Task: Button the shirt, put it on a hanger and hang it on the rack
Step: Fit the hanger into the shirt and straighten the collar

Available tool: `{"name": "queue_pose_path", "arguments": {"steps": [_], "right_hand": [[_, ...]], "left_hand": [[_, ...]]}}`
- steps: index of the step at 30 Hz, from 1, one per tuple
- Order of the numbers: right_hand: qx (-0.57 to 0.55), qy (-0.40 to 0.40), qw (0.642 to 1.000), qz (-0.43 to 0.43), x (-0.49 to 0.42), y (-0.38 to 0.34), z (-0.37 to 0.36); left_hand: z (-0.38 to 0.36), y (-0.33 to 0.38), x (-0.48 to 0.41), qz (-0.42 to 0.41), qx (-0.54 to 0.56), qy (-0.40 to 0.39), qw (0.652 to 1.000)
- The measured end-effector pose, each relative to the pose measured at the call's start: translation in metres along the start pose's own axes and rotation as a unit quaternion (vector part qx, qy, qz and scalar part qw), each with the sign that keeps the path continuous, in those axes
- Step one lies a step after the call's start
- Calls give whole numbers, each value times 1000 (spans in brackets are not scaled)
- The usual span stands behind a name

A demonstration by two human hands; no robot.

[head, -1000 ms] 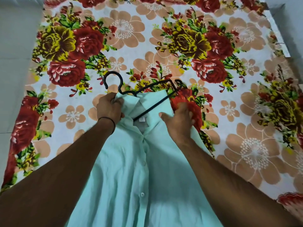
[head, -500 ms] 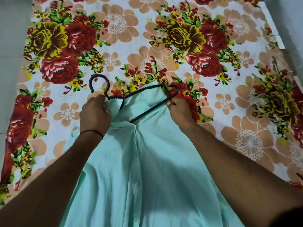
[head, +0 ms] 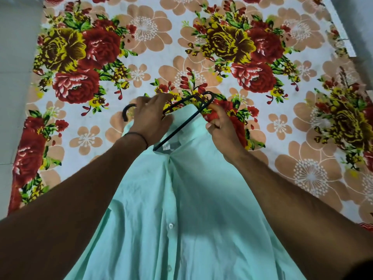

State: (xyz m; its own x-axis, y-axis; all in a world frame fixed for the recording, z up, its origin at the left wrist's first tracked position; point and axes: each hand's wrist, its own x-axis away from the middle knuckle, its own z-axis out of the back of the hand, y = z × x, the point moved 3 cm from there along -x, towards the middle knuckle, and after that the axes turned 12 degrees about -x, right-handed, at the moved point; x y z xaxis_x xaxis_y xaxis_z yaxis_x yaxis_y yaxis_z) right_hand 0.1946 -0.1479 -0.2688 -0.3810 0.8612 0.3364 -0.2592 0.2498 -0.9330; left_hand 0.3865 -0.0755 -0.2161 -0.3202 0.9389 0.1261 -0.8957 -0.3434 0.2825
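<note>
A mint-green shirt (head: 181,209) lies front up on the floral sheet, collar away from me, with white buttons down its placket. A black hanger (head: 181,128) is pushed partly into the neck opening; its lower bar slants from the collar label up to its right end, and its hook sticks out past the collar on the left. My left hand (head: 151,116) rests over the hanger's neck and the left side of the collar. My right hand (head: 220,126) pinches the shirt's right shoulder fabric beside the hanger's right end.
The floral bedsheet (head: 282,138) covers the whole surface around the shirt. Grey floor (head: 14,77) shows along the left edge and at the top right corner. No rack is in view.
My left hand has shifted from gripping the left collar onto the hanger's neck. The hanger has turned, its hook now lower at the left. My right hand stays at the right shoulder.
</note>
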Motion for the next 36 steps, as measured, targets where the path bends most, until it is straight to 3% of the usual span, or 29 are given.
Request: {"name": "queue_pose_path", "arguments": {"steps": [3, 5, 12, 15, 17, 20, 22, 25, 29, 32, 36], "right_hand": [[15, 3, 1000, 19, -1, 1, 0], [24, 1, 999, 28, -2, 3, 1], [117, 36, 992, 11, 3, 11, 3], [191, 87, 974, 86, 11, 7, -2], [235, 66, 964, 106, 21, 6, -15], [367, -23, 928, 61, 28, 16, -37], [413, -25, 908, 67, 27, 20, -41], [350, 17, 933, 78, 21, 14, -37], [228, -5, 973, 29, 18, 12, -34], [130, 1, 991, -9, 14, 13, -23], [87, 9, 996, -16, 7, 9, -11]], "left_hand": [[-13, 13, -20, 17, 48, -117, 992], [-17, 16, -29, 24, 38, -147, 988], [-7, 7, -21, 34, 151, -34, 987], [-3, -4, -12, 41, 178, 4, 983], [-1, -4, -8, 45, 190, 18, 981], [1, 2, -5, 56, 238, 26, 969], [2, 6, -3, 60, 255, 33, 964], [4, 10, -5, 81, 297, 54, 950], [13, 8, -17, 114, 349, 117, 923], [8, 9, -16, 97, 295, 108, 944], [-12, -5, -3, 71, 155, 65, 983]]}}
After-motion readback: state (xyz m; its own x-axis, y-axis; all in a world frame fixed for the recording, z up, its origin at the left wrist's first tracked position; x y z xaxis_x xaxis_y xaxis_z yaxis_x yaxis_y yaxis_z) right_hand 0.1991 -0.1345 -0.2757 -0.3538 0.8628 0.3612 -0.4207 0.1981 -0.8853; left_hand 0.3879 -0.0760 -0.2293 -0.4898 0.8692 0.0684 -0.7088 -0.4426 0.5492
